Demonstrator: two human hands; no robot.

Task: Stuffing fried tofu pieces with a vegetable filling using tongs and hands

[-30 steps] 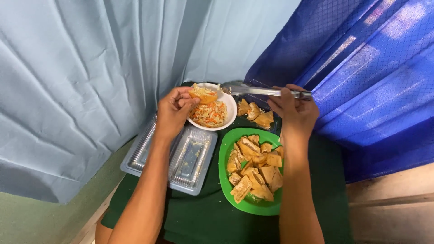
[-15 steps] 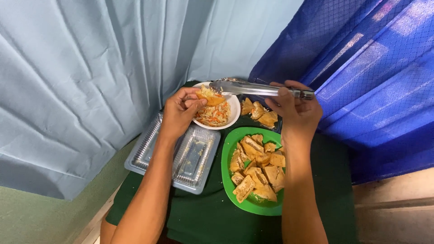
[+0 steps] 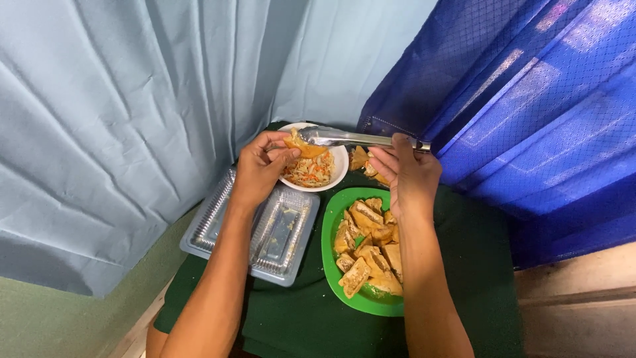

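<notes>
My left hand (image 3: 260, 166) holds a fried tofu piece (image 3: 301, 146) over a white bowl (image 3: 334, 174) filled with shredded vegetable filling (image 3: 309, 171). In my right hand (image 3: 405, 172) are metal tongs (image 3: 351, 138), gripped so that their tips reach the tofu piece at the bowl. Below my right hand sits a green plate (image 3: 331, 252) with several fried tofu pieces (image 3: 368, 248) piled on it. More fried pieces (image 3: 361, 159) lie behind the plate, partly hidden by my right hand.
An open clear plastic clamshell container (image 3: 265, 229) lies left of the green plate on a dark green cloth (image 3: 305, 318). A light blue curtain (image 3: 132, 99) hangs at the left and back, a dark blue curtain (image 3: 530, 106) at the right.
Both hands stay at the bowl; the tongs' tips have come closer to the tofu piece in my left hand. The view has shifted slightly.
</notes>
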